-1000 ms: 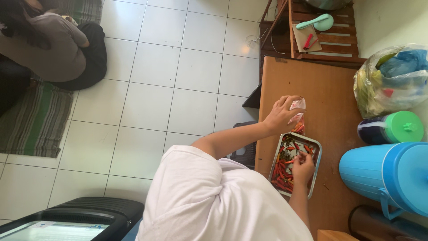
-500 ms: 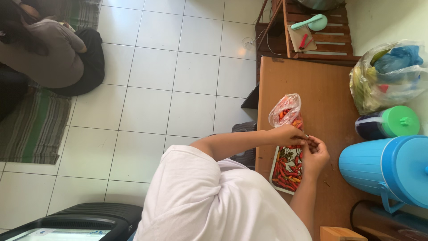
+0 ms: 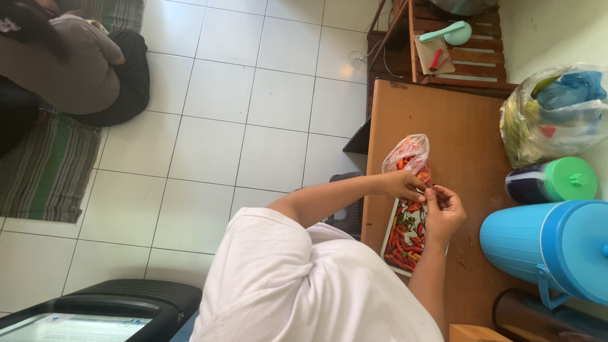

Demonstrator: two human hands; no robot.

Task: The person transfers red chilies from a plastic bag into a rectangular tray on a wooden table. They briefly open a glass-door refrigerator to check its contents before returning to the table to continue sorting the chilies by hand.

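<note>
Left hand (image 3: 400, 185) and right hand (image 3: 443, 209) meet above the tray of red chillies (image 3: 405, 235), fingertips pinching one small chilli (image 3: 425, 188) between them. The plastic bag of chillies (image 3: 408, 155) lies just beyond the tray on the wooden table (image 3: 443, 120), within reach.

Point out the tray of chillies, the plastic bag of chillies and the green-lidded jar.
tray of chillies (image 3: 401, 239), head view, on the chillies inside.
plastic bag of chillies (image 3: 408, 155), head view, bag's middle.
green-lidded jar (image 3: 570, 179), head view, on the lid.

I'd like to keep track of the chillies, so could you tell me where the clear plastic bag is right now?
The plastic bag lies on the brown table, just beyond the tray of chillies, touching the left hand.
</note>
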